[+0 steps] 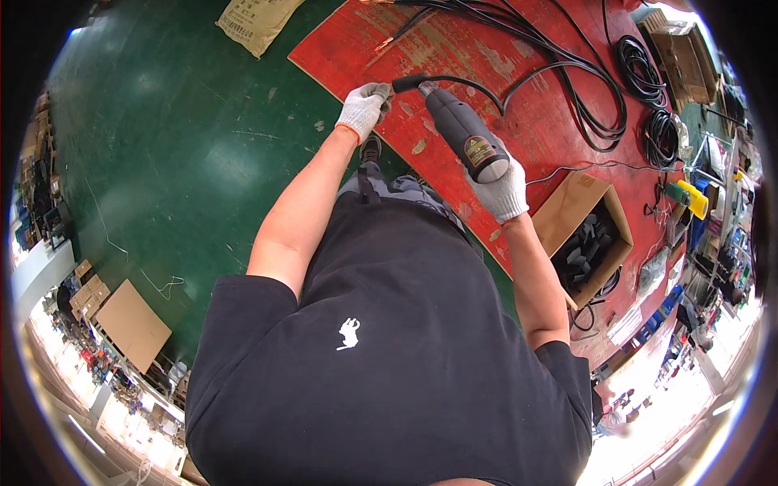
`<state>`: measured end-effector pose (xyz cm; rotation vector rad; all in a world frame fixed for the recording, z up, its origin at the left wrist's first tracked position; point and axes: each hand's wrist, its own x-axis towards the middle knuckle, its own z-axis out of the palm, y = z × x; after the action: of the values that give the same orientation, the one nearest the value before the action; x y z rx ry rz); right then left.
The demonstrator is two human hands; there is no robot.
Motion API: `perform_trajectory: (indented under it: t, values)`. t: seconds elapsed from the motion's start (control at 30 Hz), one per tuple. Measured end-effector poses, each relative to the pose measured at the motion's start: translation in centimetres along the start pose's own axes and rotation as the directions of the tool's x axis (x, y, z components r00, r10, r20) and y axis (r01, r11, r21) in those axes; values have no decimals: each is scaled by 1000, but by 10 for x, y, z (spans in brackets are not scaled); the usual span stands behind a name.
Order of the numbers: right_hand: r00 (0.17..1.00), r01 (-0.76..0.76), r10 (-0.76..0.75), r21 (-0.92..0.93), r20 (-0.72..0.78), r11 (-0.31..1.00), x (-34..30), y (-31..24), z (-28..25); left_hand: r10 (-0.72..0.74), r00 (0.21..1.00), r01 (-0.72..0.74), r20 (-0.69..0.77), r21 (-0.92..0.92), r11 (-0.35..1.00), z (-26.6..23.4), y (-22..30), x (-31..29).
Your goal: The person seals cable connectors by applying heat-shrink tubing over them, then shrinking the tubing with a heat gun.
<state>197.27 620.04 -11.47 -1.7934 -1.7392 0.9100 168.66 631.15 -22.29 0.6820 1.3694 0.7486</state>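
The right hand [504, 188] is clamped around a dark heat gun [463, 134], nozzle aimed at the black cable [454, 79] whose end the left hand [365, 108] pinches shut over the red board [519, 121] — more cable loops lie beyond, far right. An open cardboard box [585, 235] of black parts sits just right of the right forearm; a flat cardboard sheet [134, 324] lies near left on the green floor [178, 146].

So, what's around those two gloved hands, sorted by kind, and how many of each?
Gloved hands: 2, the left hand on a black cable, the right hand gripping a grey heat gun
Heat guns: 1
Open cardboard boxes: 1
Red boards: 1
Flat cardboard sheets: 1
Tan sacks: 1
Total: 7, leaving out the cables
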Motion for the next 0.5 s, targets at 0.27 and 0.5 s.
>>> perform_trajectory:
  t: [0.27,0.5]
  values:
    - [1000,-25,25,-7,4,1000,-2,-2,0,-4,1000,4,10,7,1000,0,1,-3]
    - [1000,-22,22,-31,18,999,-3,-2,1,5,1000,-5,11,-8,1000,0,-2,-2]
